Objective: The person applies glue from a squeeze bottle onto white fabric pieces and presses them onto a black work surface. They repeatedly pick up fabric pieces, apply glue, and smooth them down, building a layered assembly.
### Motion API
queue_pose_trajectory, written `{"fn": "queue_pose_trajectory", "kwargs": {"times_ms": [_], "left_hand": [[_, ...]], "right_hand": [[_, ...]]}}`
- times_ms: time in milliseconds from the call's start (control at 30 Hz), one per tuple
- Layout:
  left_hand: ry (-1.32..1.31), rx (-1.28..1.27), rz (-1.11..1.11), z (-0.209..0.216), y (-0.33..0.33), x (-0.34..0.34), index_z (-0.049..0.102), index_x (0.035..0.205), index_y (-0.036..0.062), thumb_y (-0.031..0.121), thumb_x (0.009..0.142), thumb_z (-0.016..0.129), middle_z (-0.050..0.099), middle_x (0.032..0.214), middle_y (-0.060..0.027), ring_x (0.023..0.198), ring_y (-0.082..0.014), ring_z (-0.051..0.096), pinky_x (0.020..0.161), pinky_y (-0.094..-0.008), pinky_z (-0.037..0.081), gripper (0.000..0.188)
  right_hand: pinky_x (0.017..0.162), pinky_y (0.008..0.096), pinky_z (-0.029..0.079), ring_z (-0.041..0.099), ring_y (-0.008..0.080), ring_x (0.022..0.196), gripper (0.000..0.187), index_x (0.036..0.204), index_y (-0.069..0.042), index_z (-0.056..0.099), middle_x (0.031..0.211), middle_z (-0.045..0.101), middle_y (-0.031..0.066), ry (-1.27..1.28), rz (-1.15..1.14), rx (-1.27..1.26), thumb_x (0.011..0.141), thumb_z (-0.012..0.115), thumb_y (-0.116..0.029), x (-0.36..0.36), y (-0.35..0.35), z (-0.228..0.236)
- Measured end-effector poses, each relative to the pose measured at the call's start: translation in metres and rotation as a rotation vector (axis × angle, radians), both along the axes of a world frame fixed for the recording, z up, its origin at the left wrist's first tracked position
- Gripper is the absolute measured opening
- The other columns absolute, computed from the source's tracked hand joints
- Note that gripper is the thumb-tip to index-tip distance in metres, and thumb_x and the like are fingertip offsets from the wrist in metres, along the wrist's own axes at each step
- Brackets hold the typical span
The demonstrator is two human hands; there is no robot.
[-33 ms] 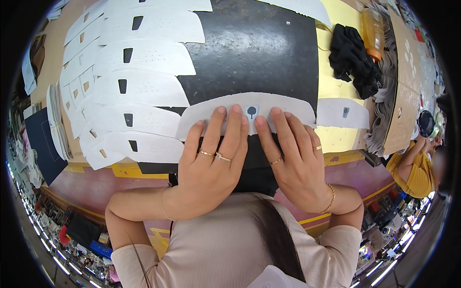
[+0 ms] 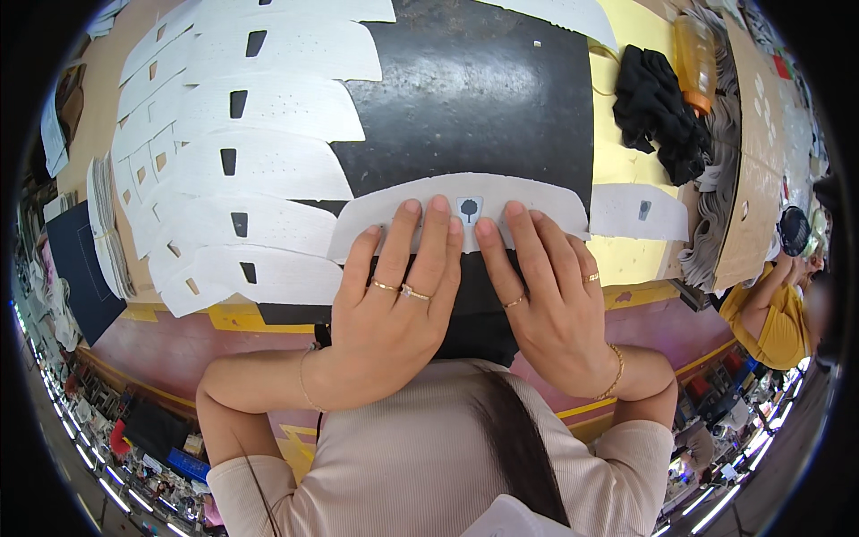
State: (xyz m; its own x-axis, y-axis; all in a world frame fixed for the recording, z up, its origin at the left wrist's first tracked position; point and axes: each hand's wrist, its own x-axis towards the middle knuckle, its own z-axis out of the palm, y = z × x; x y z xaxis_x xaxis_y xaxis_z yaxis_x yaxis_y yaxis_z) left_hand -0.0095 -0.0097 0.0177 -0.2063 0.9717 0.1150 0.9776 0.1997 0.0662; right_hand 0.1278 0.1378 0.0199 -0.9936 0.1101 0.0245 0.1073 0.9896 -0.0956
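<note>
On the near edge of a black work mat [image 2: 474, 107] lies a curved, pale grey-white cut piece [image 2: 537, 192]. At its middle sits a small light patch [image 2: 470, 210] with a dark tree-like motif. My left hand [image 2: 389, 309] rests on the piece left of the patch, fingers stretched out and fingertips pressing down. To the right of the patch, my right hand [image 2: 559, 309] lies the same way, its index finger close to the patch's lower edge. Both hands lie flat and grasp nothing. The fingers hide parts of the piece's lower edge.
Overlapping white cut pieces [image 2: 295, 161] with trapezoid holes cover the left side. Another patched piece [image 2: 617, 210] lies on yellow sheeting at right, below a black cloth [image 2: 662, 116] and amber bottle [image 2: 695, 63]. Stacked grey pieces [image 2: 711, 224] stand beside cardboard [image 2: 752, 179]. A yellow-sleeved person [image 2: 765, 318] is far right.
</note>
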Motion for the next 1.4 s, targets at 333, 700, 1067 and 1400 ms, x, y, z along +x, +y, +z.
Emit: {"fn": "queue_pose_trajectory", "kwargs": {"times_ms": [333, 700, 1067, 1400], "left_hand": [[0.037, 0.032, -0.013, -0.005, 0.006, -0.002, 0.068, 0.117, -0.0023, 0.010, 0.085, 0.060, 0.062, 0.128, -0.0182, 0.119, -0.0331, 0.060, 0.093, -0.0433, 0.049, 0.035], [-0.282, 0.165, 0.014, -0.013, 0.014, -0.022, 0.063, 0.124, -0.0067, 0.006, 0.077, 0.064, 0.057, 0.127, -0.0151, 0.111, -0.0286, 0.055, 0.090, -0.0409, 0.047, 0.048], [0.140, 0.064, 0.041, -0.016, 0.023, -0.002, 0.066, 0.119, -0.0069, 0.007, 0.079, 0.063, 0.058, 0.126, -0.0157, 0.109, -0.0269, 0.056, 0.090, -0.0387, 0.047, 0.043], [-0.210, 0.155, 0.084, -0.011, 0.009, -0.012, 0.065, 0.122, -0.0049, 0.004, 0.076, 0.066, 0.060, 0.127, -0.0184, 0.111, -0.0290, 0.058, 0.092, -0.0407, 0.047, 0.046]], "right_hand": [[0.097, 0.0410, 0.045, 0.058, 0.0286, 0.119, 0.054, 0.139, -0.002, 0.056, 0.137, 0.056, 0.0150, 0.003, -0.020, 0.015, 0.087, 0.056, -0.014, -0.005, -0.001, 0.003], [0.094, 0.0404, 0.039, 0.053, 0.0266, 0.110, 0.056, 0.138, -0.004, 0.059, 0.121, 0.054, 0.0105, 0.036, -0.119, -0.215, 0.082, 0.059, -0.007, -0.016, 0.018, 0.001], [0.093, 0.0387, 0.041, 0.054, 0.0241, 0.107, 0.053, 0.137, -0.008, 0.061, 0.117, 0.054, 0.0065, 0.042, -0.083, 0.031, 0.084, 0.058, -0.010, -0.021, 0.008, -0.002], [0.093, 0.0383, 0.040, 0.054, 0.0240, 0.106, 0.055, 0.138, -0.008, 0.060, 0.117, 0.055, 0.0058, 0.091, -0.080, -0.106, 0.083, 0.060, -0.010, -0.018, 0.018, -0.005]]}}
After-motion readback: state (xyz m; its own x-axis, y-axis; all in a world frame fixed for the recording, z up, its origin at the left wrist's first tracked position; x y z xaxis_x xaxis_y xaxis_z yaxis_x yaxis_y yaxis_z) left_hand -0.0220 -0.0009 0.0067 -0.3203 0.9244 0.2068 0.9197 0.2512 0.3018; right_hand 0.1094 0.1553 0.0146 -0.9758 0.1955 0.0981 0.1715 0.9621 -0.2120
